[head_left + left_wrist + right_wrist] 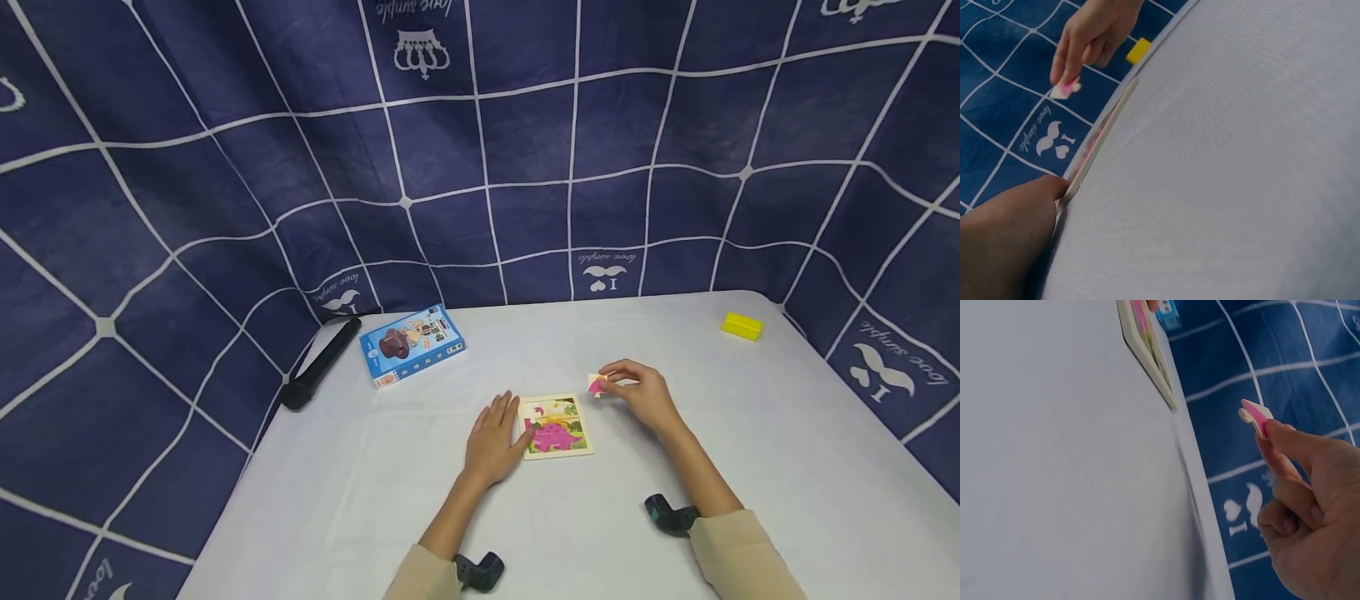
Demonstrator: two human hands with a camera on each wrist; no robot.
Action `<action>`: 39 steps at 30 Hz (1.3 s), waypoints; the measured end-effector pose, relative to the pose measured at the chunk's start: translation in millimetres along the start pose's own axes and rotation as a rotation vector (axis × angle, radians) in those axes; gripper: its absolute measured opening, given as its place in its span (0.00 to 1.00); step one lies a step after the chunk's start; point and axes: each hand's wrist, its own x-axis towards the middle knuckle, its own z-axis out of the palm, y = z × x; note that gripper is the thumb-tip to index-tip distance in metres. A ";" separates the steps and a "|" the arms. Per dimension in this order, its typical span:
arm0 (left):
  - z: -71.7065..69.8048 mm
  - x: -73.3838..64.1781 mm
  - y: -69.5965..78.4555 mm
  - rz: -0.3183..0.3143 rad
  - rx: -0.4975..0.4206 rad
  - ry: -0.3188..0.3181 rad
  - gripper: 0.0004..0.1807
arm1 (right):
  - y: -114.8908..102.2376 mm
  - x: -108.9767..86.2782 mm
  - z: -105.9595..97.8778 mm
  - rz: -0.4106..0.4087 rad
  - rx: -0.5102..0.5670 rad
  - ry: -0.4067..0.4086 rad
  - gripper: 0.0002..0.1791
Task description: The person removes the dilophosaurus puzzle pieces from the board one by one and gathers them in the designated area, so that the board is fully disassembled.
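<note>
A small framed jigsaw puzzle (555, 435) with a pink dinosaur picture lies on the white table in the head view. Along its left edge rests my left hand (492, 442), fingers extended and the thumb over the board's left side. My right hand (643, 398) pinches a loose puzzle piece (597, 385) between thumb and fingertips, up and to the right of the board. In the right wrist view that puzzle piece (1256, 417) shows pink and white with a rounded knob, held above the tabletop. Near the board's upper left, the picture has a gap in the pink figure.
A blue illustrated box (412, 344) lies at the back left, beside a long black object (321, 363). Far off at the right sits a yellow block (742, 326). Dark blue checked cloth (525, 167) hangs behind the white table (337, 483).
</note>
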 end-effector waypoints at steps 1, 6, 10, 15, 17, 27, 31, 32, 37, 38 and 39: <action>0.5 -0.3 -0.4 -0.002 -0.004 -0.001 0.36 | 3.0 0.1 -4.2 0.008 -0.008 0.007 0.14; 1.7 -1.3 -0.6 -0.008 -0.013 -0.008 0.37 | 19.4 -0.3 -15.8 0.050 -0.053 0.026 0.14; 0.1 -0.6 -0.1 -0.006 -0.011 -0.009 0.37 | 30.5 0.5 -16.7 0.066 -0.064 0.019 0.15; -0.3 -0.5 -0.1 -0.006 -0.002 -0.006 0.37 | 37.4 0.9 -13.3 0.061 -0.106 0.011 0.14; -0.4 -0.6 -0.4 -0.007 0.000 -0.005 0.37 | 39.5 1.4 -11.6 0.041 -0.126 0.022 0.12; 0.2 -1.0 -0.8 0.000 0.003 0.007 0.36 | 46.2 5.2 -2.1 -0.023 -0.228 0.030 0.11; 0.6 -1.3 -0.7 0.006 0.013 0.015 0.37 | 46.4 6.3 -1.5 -0.033 -0.247 -0.001 0.11; 0.6 -1.2 -0.7 0.006 0.015 0.015 0.37 | 46.4 6.6 -1.5 -0.036 -0.248 -0.008 0.11; 0.8 -0.8 -0.8 -0.001 0.013 0.012 0.36 | 47.2 8.3 -1.4 -0.069 -0.264 -0.029 0.11; 0.6 -0.8 -0.9 -0.002 0.010 0.011 0.36 | 47.4 8.5 -1.3 -0.076 -0.275 -0.033 0.11; 0.7 -0.8 -0.9 -0.003 0.009 0.009 0.36 | 47.5 8.7 -1.1 -0.080 -0.283 -0.036 0.11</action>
